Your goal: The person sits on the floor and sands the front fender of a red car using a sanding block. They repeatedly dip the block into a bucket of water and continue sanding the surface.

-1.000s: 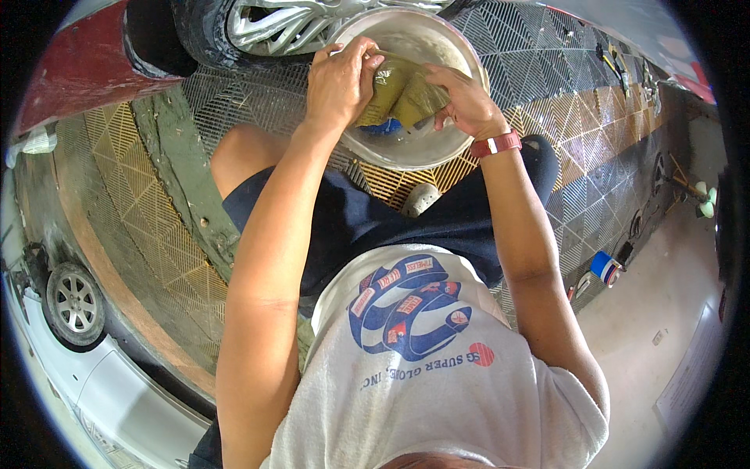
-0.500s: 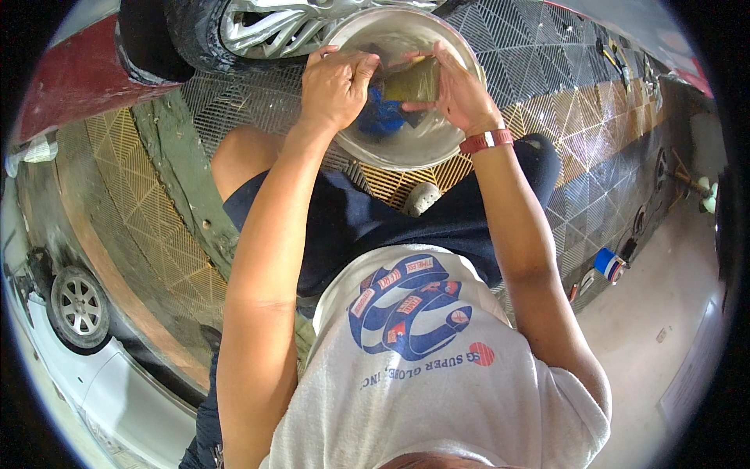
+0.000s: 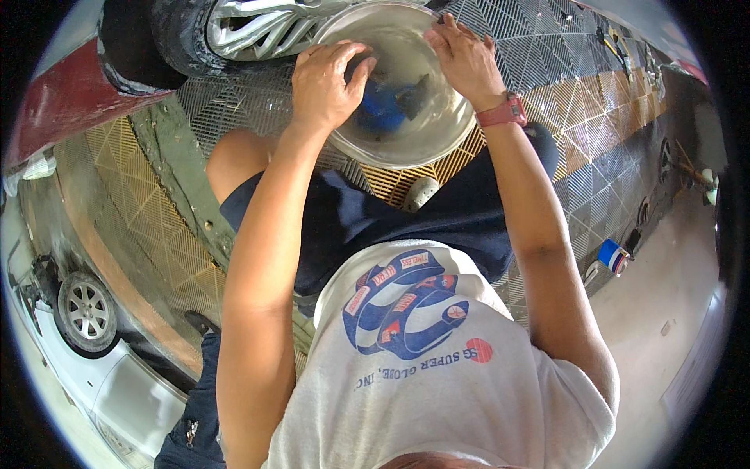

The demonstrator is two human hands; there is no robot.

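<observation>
- The basin (image 3: 447,125) is set on the grating (image 3: 586,133) between the bent knees, close beside a silver wheel (image 3: 269,30), and pale, cloudy liquid can be seen in it.
- A blue thing (image 3: 381,111) is seen low in the basin, left of its middle; its outline is blurred by the liquid.
- A dark piece (image 3: 412,94) with an angular edge is seen just right of the blue thing; whether the two are joined cannot be told.
- The left hand (image 3: 326,90) is held over the left rim of the basin, back upward. Its fingers are bent and the thumb is set apart from them, with a clear gap between; nothing is seen gripped. Whether the rim is touched cannot be told.
- The right hand (image 3: 473,70) is held over the right rim, its fingers partly spread and slightly bent, the thumb pointed inward over the basin. Nothing is seen gripped, and contact with the rim cannot be made out.
- A red watch (image 3: 501,111) is worn on the right wrist.
- A white shirt (image 3: 437,391) and dark shorts (image 3: 351,223) are worn.
- A blue and white container (image 3: 612,256) is seen well apart, to the right.
- A white car (image 3: 129,391) is seen at the lower left.
</observation>
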